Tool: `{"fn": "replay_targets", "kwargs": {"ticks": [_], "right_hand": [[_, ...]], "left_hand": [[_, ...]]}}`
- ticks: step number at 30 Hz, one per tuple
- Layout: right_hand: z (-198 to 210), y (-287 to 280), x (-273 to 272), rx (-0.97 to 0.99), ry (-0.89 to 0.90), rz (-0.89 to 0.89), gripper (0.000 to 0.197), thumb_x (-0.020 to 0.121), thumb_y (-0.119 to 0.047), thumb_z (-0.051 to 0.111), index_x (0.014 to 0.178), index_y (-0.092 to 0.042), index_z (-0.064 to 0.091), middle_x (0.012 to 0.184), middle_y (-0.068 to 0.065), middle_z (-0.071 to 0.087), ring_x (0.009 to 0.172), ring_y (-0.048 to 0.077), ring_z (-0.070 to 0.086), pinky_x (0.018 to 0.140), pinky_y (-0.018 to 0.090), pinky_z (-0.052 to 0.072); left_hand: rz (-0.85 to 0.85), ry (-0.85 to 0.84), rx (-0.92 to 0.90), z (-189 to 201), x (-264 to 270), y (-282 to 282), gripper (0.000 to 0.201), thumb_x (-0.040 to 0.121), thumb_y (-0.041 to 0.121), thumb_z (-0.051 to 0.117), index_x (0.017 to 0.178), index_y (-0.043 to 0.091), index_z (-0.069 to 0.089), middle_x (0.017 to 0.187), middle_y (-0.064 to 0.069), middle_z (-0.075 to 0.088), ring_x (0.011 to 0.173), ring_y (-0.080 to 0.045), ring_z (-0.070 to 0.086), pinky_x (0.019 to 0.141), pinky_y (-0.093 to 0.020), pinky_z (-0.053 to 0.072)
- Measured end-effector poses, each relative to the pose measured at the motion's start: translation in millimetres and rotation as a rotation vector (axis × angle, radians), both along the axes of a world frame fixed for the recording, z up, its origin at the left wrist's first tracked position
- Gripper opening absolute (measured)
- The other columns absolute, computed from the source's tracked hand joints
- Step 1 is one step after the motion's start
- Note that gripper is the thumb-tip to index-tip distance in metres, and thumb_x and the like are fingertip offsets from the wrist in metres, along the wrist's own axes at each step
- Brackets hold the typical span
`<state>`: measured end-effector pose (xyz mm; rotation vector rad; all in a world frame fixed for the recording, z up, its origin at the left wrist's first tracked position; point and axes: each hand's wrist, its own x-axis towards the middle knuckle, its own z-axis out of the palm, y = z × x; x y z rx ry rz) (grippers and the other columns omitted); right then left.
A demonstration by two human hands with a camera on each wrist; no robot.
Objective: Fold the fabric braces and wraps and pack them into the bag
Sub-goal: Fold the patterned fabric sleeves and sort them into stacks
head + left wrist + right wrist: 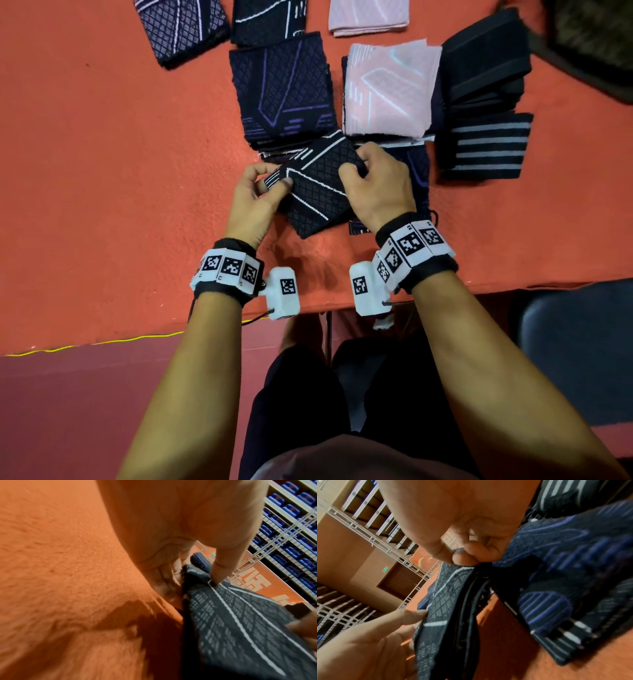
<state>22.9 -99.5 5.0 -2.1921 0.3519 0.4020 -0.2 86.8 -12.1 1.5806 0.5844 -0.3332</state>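
The dark knitted brace with white lines and a diamond pattern (317,186) is the landmark: it is held just above the orange felt-covered table (102,154), near the table's front edge. To its left, the left hand (255,197) pinches its striped corner between thumb and fingers; the left wrist view shows the thumb tip pressed on the cloth. To its right, the right hand (378,186) grips the opposite edge with curled fingers, and the right wrist view shows several doubled layers there, so this piece looks partly folded, not yet laid down.

Behind the brace and to the left lie two folded dark braces (181,29), then a dark brace with purple lines (281,89) directly behind it. Further right sit a folded pink brace with pale blue lines (390,89), a second pink one (368,15) beyond it, then black elastic wraps (486,61) and a black wrap with grey stripes (484,145). Under the right hand another dark brace with blue lines (419,174) rests on the table.

Folding seems well advanced; packing seems not yet begun. A dark object at the far right corner (589,41) may be the bag, but I cannot tell, nor what it holds.
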Motion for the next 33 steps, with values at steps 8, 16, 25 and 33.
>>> {"fn": "replay_targets", "kwargs": {"ticks": [8, 16, 25, 33], "right_hand": [[-13, -41, -7, -0.072, 0.061, -0.131, 0.026, 0.089, -0.036, 0.052, 0.073, -0.015, 0.048, 0.071, 0.003, 0.058, 0.074, 0.026, 0.055, 0.067, 0.035, 0.039], [-15, -73, -11, -0.055, 0.072, -0.199, 0.031, 0.091, -0.033, 0.05, 0.076, -0.006, 0.055, 0.056, 0.01, 0.063, 0.043, 0.01, 0.062, 0.048, 0.018, 0.042], [-18, -95, -12, -0.111, 0.046, -0.202, 0.041, 0.084, -0.037, 0.054, 0.064, 0.0, 0.052, 0.055, 0.01, 0.048, 0.052, 0.023, 0.043, 0.06, 0.038, 0.035], [-26, -91, -16, -0.021, 0.057, -0.246, 0.025, 0.077, -0.027, 0.072, 0.08, -0.028, 0.047, 0.081, -0.001, 0.06, 0.075, 0.024, 0.064, 0.074, 0.044, 0.055]], "left_hand": [[-0.098, 0.006, -0.051, 0, 3, -41, 0.038, 0.091, -0.007, 0.061, 0.118, 0.017, 0.046, 0.089, 0.008, 0.069, 0.083, -0.008, 0.065, 0.076, -0.029, 0.056], [-0.101, -0.081, 0.107, -11, 9, -68, 0.045, 0.087, 0.0, 0.072, 0.094, 0.024, 0.035, 0.082, 0.003, 0.048, 0.065, 0.006, 0.05, 0.069, -0.016, 0.047], [-0.275, -0.137, 0.183, -22, 15, -81, 0.035, 0.088, 0.001, 0.069, 0.082, 0.025, 0.044, 0.075, 0.009, 0.045, 0.059, 0.006, 0.041, 0.062, -0.014, 0.038], [-0.317, -0.094, 0.236, -32, 12, -82, 0.032, 0.079, 0.018, 0.073, 0.086, 0.032, 0.045, 0.085, 0.001, 0.052, 0.076, -0.013, 0.047, 0.072, -0.033, 0.047]]}}
